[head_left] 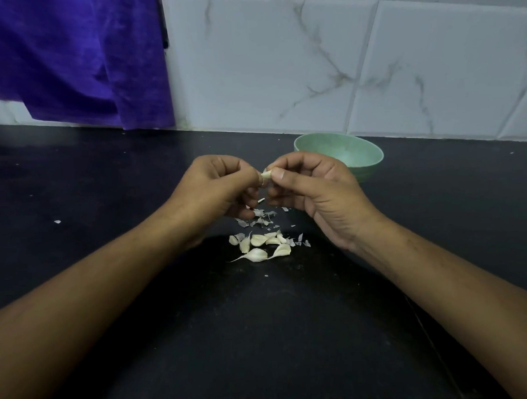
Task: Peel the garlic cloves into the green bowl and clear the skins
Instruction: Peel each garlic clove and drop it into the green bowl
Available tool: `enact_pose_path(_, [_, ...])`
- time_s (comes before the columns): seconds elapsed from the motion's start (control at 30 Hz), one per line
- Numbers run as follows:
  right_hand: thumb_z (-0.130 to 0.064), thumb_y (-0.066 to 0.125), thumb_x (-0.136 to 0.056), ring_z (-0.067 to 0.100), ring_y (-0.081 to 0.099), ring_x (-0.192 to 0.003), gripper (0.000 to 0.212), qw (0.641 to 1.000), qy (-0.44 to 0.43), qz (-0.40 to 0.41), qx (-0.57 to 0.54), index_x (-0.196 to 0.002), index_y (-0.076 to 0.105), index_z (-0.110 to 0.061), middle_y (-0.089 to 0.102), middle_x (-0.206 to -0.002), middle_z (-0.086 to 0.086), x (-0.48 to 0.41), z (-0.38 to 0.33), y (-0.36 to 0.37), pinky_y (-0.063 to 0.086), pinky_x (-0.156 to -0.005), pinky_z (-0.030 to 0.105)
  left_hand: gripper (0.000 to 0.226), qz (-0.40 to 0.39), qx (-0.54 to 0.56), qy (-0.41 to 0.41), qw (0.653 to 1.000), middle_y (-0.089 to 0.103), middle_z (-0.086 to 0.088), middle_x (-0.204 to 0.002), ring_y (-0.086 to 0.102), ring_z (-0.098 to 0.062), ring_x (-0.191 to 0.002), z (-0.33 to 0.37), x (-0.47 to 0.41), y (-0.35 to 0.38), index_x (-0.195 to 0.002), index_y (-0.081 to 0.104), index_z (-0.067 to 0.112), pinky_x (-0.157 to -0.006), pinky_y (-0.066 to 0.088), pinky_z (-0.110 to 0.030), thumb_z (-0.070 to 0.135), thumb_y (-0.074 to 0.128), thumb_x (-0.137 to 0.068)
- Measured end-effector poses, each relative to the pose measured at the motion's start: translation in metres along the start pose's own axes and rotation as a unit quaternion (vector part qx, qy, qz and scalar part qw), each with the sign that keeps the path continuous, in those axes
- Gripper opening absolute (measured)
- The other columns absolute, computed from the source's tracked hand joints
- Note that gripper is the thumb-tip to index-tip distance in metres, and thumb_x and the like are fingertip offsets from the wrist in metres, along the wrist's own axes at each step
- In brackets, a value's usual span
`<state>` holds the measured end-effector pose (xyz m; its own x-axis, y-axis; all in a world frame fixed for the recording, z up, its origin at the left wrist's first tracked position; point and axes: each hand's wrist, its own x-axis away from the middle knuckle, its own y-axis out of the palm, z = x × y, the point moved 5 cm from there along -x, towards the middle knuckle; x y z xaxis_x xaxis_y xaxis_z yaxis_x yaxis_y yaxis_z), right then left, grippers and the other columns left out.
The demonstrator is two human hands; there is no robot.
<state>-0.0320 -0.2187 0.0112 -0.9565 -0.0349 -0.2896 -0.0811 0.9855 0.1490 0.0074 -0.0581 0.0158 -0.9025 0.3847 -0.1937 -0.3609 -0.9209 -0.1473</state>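
Black stone counter (102,183) runs under both forearms, and above its middle the two hands meet. The left hand (215,186) and the right hand (314,193) are raised off the surface with their fingers curled, and each pinches an end of one garlic clove (266,174). The clove sits between the fingertips of both hands, with the right thumb (277,174) pressed against it. Just below the hands, on the counter, lies a scatter of thin greyish skins (261,216), some of them partly hidden under the left fingers. A little nearer the person sits a small pile of cloves (260,245) with their pointed tails still on, touching one another, and a few more flakes of skin lie at the pile's right edge. Single pale flecks lie apart from it, one of them well off to the left. Behind the right hand, near the wall, stands the green bowl (367,163), upright, its left side covered by the knuckles. The part of its inside that shows is plain green, and what lies at its bottom cannot be told. A white marbled tile wall (310,59) rises behind, and a purple cloth (71,56) hangs down at the left.
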Motion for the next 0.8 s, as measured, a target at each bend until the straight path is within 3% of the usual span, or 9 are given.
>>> enact_pose_path(0.13, [-0.006,0.072,-0.087,0.011,0.062,-0.069,0.009,0.999,0.038,-0.003,-0.024,-0.096,0.072,-0.006,0.070,-0.080,0.004,0.000,0.001,0.003,0.059,-0.074,0.032,0.015,-0.015,-0.020,0.009,1.000,0.061,-0.008,-0.066,0.059,-0.012,-0.061,0.002,0.002,0.003,-0.084,0.068,-0.002,-0.054,0.056,-0.024,0.006,0.067,-0.097])
enact_pose_path(0.27, [-0.013,0.076,-0.077,0.008,0.058,-0.065,0.015,0.995,0.078,0.021,-0.057,-0.092,0.074,-0.011,0.070,-0.077,0.000,0.000,0.006,-0.001,0.058,-0.067,0.027,0.018,-0.034,-0.040,0.024,0.998,0.065,-0.006,-0.071,0.062,-0.013,-0.066,0.001,0.002,0.005,-0.089,0.069,-0.004,-0.057,0.057,-0.026,0.012,0.069,-0.098])
enact_pose_path(0.4, [-0.014,0.075,-0.078,0.009,0.066,-0.071,0.014,0.992,0.092,0.022,-0.080,-0.092,0.074,-0.012,0.072,-0.083,0.003,0.000,0.009,-0.003,0.057,-0.073,0.030,0.018,-0.038,-0.054,0.039,0.997,0.065,-0.009,-0.076,0.062,-0.012,-0.067,0.001,0.002,0.005,-0.095,0.070,-0.006,-0.060,0.058,-0.028,0.011,0.068,-0.100])
enact_pose_path(0.53, [-0.010,0.072,-0.086,0.015,0.071,-0.077,0.009,0.997,0.061,0.019,-0.047,-0.094,0.069,-0.010,0.075,-0.089,0.009,-0.002,0.005,-0.003,0.057,-0.074,0.031,0.017,-0.039,-0.046,0.030,0.998,0.065,-0.007,-0.074,0.063,-0.012,-0.067,-0.001,0.002,0.003,-0.095,0.071,-0.006,-0.058,0.058,-0.025,0.010,0.067,-0.099])
enact_pose_path(0.67, [0.001,0.071,-0.090,0.017,0.066,-0.072,0.012,1.000,0.004,0.026,0.015,-0.095,0.066,-0.009,0.072,-0.082,0.009,-0.001,-0.002,-0.004,0.056,-0.069,0.030,0.024,-0.048,-0.035,0.029,0.998,0.065,-0.007,-0.075,0.063,-0.015,-0.069,-0.002,0.001,0.004,-0.096,0.069,-0.009,-0.060,0.058,-0.027,0.015,0.069,-0.099])
enact_pose_path(0.8, [0.005,0.067,-0.094,0.021,0.063,-0.073,0.014,0.994,-0.045,0.006,0.104,-0.106,0.068,-0.001,0.069,-0.082,0.008,-0.001,-0.009,-0.005,0.057,-0.069,0.035,0.023,-0.045,-0.034,0.034,0.998,0.065,-0.006,-0.074,0.062,-0.015,-0.069,-0.002,0.001,0.004,-0.097,0.069,-0.010,-0.060,0.057,-0.029,0.014,0.070,-0.098])
